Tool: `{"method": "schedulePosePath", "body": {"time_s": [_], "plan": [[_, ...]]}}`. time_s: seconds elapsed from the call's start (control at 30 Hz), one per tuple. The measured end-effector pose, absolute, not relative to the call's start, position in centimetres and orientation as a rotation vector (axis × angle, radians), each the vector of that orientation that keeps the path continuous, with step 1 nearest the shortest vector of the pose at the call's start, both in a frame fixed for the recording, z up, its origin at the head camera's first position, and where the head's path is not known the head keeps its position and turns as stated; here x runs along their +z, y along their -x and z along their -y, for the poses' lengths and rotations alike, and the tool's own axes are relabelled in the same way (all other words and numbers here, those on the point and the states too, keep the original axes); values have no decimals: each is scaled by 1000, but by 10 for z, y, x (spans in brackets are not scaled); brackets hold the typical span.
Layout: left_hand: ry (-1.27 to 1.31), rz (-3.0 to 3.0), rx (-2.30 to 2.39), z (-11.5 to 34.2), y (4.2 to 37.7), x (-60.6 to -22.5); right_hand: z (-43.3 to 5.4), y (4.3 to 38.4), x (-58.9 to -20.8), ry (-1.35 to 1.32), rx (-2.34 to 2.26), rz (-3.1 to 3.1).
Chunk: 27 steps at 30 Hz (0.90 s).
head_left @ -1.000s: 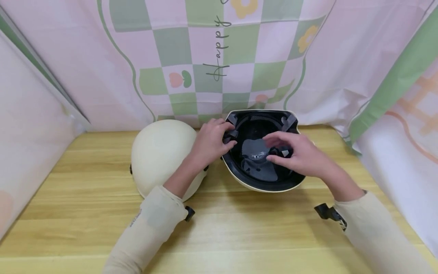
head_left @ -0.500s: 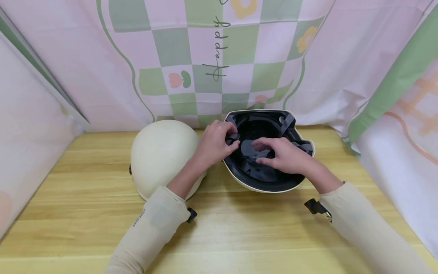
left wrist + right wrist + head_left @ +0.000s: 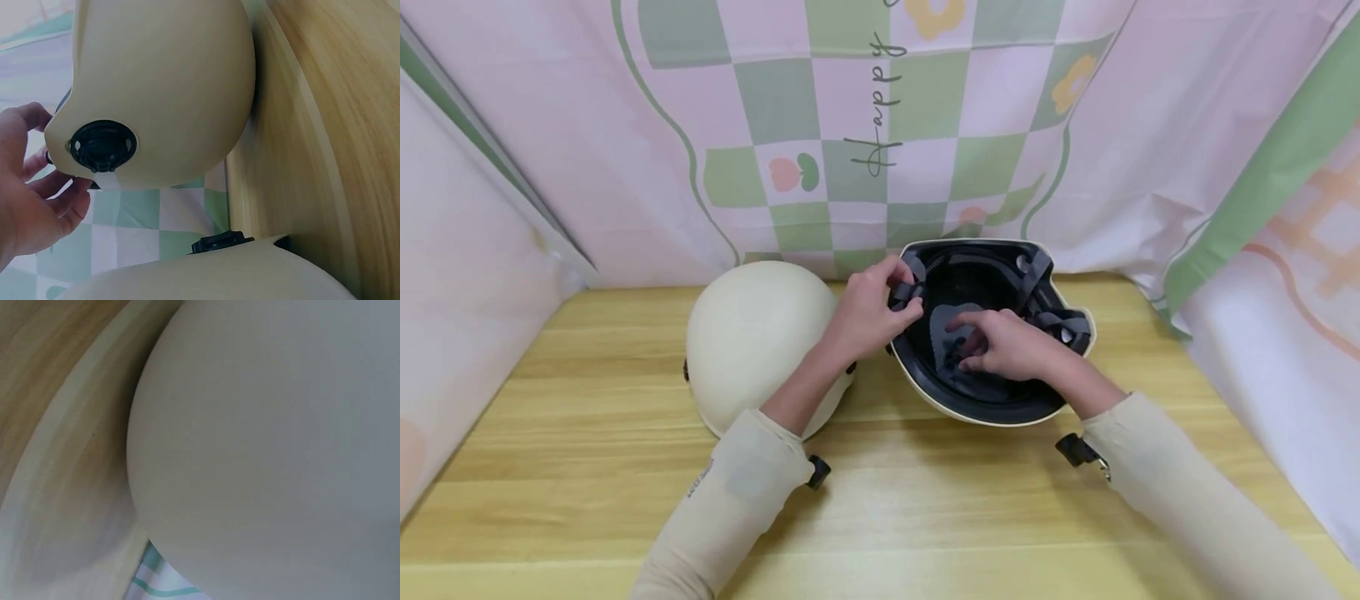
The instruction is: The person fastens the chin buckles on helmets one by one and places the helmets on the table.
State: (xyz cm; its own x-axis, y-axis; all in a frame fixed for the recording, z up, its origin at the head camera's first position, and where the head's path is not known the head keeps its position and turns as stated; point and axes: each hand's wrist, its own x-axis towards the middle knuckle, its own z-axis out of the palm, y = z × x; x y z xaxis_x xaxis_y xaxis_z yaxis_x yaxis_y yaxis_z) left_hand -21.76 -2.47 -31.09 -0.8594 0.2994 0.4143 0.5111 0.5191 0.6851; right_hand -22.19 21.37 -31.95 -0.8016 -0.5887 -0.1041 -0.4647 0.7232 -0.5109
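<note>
A cream helmet point(image 3: 973, 413) lies upside down at the back of the table, its black lining facing up. My left hand point(image 3: 865, 307) grips its left rim beside a grey strap point(image 3: 914, 265) and dark buckle. In the left wrist view that hand point(image 3: 28, 200) has its fingers at the helmet's edge, next to a round black fitting point(image 3: 103, 145). My right hand point(image 3: 1018, 346) reaches inside over the grey liner pad point(image 3: 942, 327), index finger extended and other fingers bent; I cannot tell whether they pinch anything. Cream shell point(image 3: 262, 450) fills most of the right wrist view.
A second cream helmet point(image 3: 760, 342) stands dome up to the left, close to my left forearm. Both rest on a wooden table point(image 3: 880, 508). A patterned curtain point(image 3: 925, 100) hangs right behind them. Another strap point(image 3: 1063, 323) lies on the upturned helmet's right rim.
My right hand has moved left and deeper into the upturned helmet, its fingers bending more, which uncovers the right strap. The left hand stays at the left rim, shifting slightly around the buckle.
</note>
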Motion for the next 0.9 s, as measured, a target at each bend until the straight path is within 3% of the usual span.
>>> {"method": "schedulePosePath", "body": {"time_s": [0.57, 0.9], "plan": [[754, 2320, -1822, 28, 219, -312, -222, 217, -318, 974, -901, -2750], [843, 2341, -1775, 28, 220, -315, -225, 216, -319, 925, -1134, -2738]]}}
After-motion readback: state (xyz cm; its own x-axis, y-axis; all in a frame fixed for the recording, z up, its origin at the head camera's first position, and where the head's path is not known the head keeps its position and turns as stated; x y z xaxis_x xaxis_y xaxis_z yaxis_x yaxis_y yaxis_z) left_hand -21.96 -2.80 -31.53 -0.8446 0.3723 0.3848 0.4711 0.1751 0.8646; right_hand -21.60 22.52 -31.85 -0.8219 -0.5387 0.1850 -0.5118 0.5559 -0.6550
